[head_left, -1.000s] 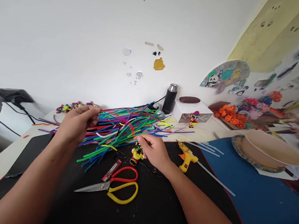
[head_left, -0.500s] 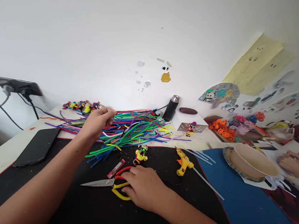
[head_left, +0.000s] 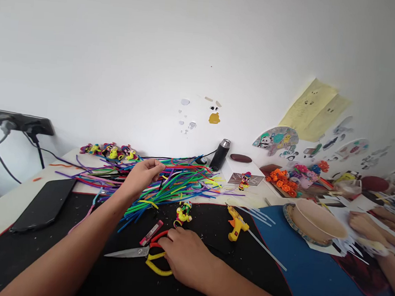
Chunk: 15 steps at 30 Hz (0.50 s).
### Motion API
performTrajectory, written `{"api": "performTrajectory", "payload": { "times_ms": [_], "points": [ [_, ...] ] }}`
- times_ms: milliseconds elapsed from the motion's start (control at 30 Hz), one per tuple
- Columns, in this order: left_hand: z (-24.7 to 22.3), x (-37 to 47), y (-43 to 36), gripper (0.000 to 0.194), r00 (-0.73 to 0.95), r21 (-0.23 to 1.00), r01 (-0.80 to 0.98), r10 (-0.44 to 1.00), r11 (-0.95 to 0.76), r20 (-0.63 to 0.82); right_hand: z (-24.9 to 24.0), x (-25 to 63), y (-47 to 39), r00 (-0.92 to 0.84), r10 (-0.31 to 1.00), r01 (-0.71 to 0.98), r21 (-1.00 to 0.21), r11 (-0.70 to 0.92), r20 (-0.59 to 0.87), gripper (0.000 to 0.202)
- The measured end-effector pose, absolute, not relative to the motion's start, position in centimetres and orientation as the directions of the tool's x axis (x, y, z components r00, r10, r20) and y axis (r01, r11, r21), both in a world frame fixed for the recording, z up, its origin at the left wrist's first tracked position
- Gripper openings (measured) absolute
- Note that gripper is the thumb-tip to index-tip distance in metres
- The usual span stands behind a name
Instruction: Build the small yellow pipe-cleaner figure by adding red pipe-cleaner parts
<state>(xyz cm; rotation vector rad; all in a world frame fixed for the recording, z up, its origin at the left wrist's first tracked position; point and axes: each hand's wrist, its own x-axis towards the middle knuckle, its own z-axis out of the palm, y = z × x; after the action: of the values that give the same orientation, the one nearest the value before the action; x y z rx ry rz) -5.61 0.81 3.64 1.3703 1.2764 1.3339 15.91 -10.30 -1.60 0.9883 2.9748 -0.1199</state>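
Note:
My left hand (head_left: 143, 175) reaches over a loose pile of coloured pipe cleaners (head_left: 177, 183), fingertips pinched on one strand at the pile's left side. My right hand (head_left: 184, 256) rests on the black mat (head_left: 105, 277) with its fingers curled over the red and yellow handles of the scissors (head_left: 131, 251), whose blade points left. A small yellow pipe-cleaner figure (head_left: 183, 212) stands just beyond my right hand. A thin pink case (head_left: 151, 233) lies beside the scissors' pivot.
A yellow glue gun (head_left: 236, 223) with clear glue sticks lies right of the figure. A dark phone (head_left: 44, 203) lies at the left. A black flask (head_left: 220, 154), white box (head_left: 240, 169) and craft flowers stand at the back. Another person's hands (head_left: 365, 223) work by a round bowl (head_left: 315, 221).
My right hand left the small figure, moved toward me and closed over the scissors' handles. My left hand shifted right along the pile. The view tilted up and left.

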Motion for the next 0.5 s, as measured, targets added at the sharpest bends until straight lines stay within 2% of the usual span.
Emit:
{"api": "performTrajectory", "payload": {
  "times_ms": [200, 333, 500],
  "points": [
    [3.7, -5.0, 0.6, 0.031, -0.047, 0.979, 0.135, 0.986, -0.154, 0.161, -0.8, 16.1, -11.2, -0.828, 0.558, 0.561, -0.082, 0.824, -0.055, 0.026],
    [3.4, -4.7, 0.7, 0.032, -0.036, 0.98, 0.135, 0.988, -0.146, 0.152, 0.0, 16.5, -11.9, -0.796, 0.587, 0.605, -0.199, 0.771, -0.146, 0.034],
    [3.2, -4.5, 0.7, 0.032, -0.034, 0.981, 0.137, 0.989, -0.138, 0.144, 1.0, 17.1, -12.5, -0.735, 0.651, 0.666, -0.383, 0.64, -0.191, 0.052]
  ]
}}
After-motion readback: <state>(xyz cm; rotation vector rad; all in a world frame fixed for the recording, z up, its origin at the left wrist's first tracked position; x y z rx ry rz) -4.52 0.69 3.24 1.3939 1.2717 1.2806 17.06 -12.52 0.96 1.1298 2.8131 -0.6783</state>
